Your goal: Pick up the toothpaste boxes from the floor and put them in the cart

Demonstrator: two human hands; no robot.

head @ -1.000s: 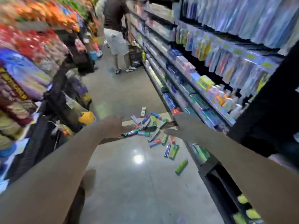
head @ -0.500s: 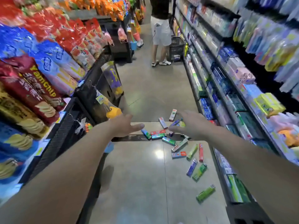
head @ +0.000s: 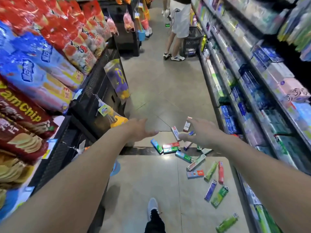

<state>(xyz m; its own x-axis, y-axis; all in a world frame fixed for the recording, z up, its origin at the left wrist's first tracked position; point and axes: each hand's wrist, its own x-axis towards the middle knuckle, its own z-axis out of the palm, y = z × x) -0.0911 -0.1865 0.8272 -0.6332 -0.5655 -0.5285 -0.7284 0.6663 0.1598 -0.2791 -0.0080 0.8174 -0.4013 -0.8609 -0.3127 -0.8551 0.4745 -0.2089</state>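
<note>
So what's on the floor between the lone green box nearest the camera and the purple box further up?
In the head view, one green box lies between the nearest green box and the purple box, right beside the purple one; otherwise bare floor.

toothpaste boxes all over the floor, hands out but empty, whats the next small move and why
Probably step forward and bend down, lowering the right hand toward the toothpaste boxes nearest below it. Both hands are open, holding nothing; the left hand is also raised above the floor. No cart shows in this view.
</note>
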